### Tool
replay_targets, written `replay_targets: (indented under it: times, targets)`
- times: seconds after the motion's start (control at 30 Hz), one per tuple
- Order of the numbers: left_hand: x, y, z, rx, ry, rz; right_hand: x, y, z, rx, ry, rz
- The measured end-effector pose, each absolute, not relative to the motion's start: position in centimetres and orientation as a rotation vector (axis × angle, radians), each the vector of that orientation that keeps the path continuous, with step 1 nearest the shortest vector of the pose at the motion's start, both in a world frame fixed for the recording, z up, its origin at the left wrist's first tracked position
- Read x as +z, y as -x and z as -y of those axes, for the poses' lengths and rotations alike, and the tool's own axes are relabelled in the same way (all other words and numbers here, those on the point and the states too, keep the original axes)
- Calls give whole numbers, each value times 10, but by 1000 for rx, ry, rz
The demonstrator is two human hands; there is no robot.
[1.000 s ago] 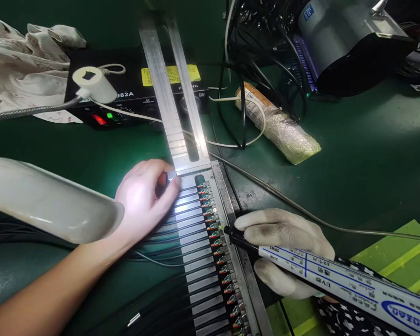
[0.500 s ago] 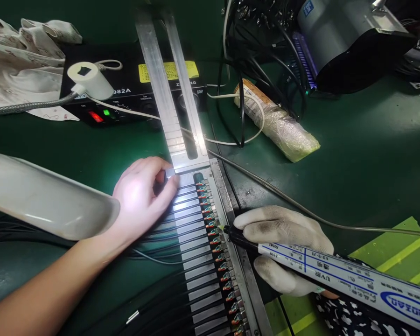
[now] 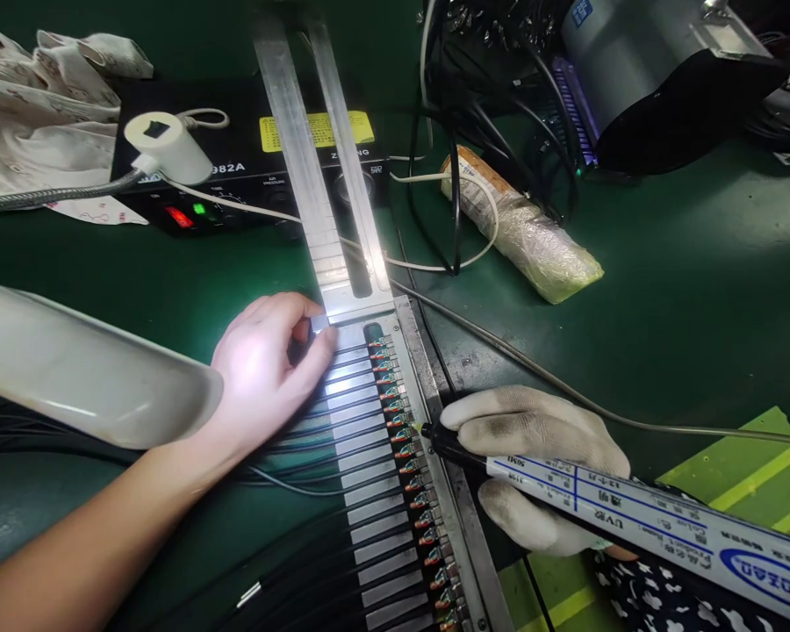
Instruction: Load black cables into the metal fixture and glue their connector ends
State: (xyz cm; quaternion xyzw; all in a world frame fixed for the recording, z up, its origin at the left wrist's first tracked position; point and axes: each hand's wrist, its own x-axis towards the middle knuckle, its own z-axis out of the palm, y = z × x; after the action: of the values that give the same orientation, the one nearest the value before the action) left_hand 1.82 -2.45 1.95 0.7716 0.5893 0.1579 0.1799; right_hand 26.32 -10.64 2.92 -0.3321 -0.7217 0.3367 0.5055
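A long metal cable fixture (image 3: 377,491) runs down the middle of the view. Several black cables (image 3: 369,509) lie across it side by side, ending in small connectors with exposed coloured wires (image 3: 416,483). My bare left hand (image 3: 267,360) grips the fixture's upper left corner between thumb and fingers. In my white-gloved right hand (image 3: 540,430) is a UV glue tube (image 3: 632,518) with a printed label and a black nozzle end. Its tip points left, at the connector row near the fixture's right rail; whether it touches one I cannot tell.
A white lamp (image 3: 92,364) overhangs my left forearm. Behind stands a black control box (image 3: 237,189) with lit switches and a white round switch (image 3: 168,149) in front. A plastic-wrapped roll (image 3: 527,228), tangled cables (image 3: 487,114) and a grey machine (image 3: 651,79) fill the back right.
Almost nothing differs; the view has shifted very slightly. Both hands keep their places, and the tube's tip stays beside the same part of the connector row.
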Motion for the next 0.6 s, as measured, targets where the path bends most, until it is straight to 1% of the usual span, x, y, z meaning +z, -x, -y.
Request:
replay_targets:
  times: [0.33,0.6]
  targets:
    - [19,-17,24,454,-2197,-1649,29,-264,105,834,806,1755]
    - [16,-15,23,473,-2255,-1600,42,-265,112,675,801,1797]
